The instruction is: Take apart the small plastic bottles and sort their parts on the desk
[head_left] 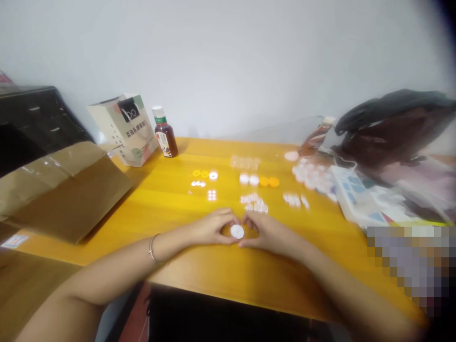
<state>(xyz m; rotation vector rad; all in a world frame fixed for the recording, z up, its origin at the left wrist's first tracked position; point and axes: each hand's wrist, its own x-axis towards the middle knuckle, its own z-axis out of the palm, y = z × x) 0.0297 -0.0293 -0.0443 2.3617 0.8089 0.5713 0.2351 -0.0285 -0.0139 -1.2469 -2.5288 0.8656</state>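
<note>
Head view: your left hand (223, 228) and right hand (257, 230), fingers curled, grip one white disc (237, 232) between them.

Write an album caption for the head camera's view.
Left hand and right hand curl around a white disc over a yellow table.

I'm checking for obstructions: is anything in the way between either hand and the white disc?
Nothing visible. The left hand and right hand curve around the white disc; blur hides whether their fingers touch it.
</note>
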